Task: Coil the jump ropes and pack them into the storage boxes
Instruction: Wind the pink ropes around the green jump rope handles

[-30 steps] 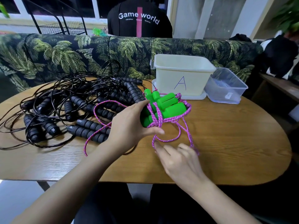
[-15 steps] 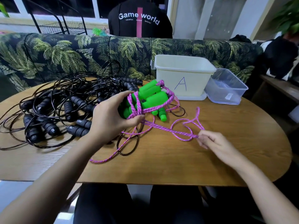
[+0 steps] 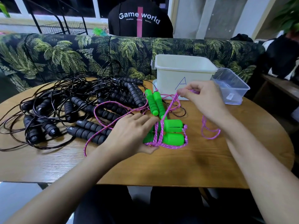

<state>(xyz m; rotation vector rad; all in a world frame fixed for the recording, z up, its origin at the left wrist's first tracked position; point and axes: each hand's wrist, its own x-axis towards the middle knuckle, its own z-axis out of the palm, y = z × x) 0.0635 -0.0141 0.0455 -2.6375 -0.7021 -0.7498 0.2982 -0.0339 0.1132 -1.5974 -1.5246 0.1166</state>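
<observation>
On the wooden table (image 3: 210, 159), mid-way across, my left hand (image 3: 131, 135) grips the green handles (image 3: 174, 126). My right hand (image 3: 205, 99) pinches the pink rope (image 3: 171, 104), raised near the white box (image 3: 169, 75). I'm mid-coil, I judge; next, wind the slack round.

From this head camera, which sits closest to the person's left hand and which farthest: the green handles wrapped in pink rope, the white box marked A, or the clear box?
1. The wrapped green handles: nearest, held by the left hand itself.
2. The white box: beyond them, toward the table's far edge.
3. The clear box: farthest, to the right of the white box.
</observation>
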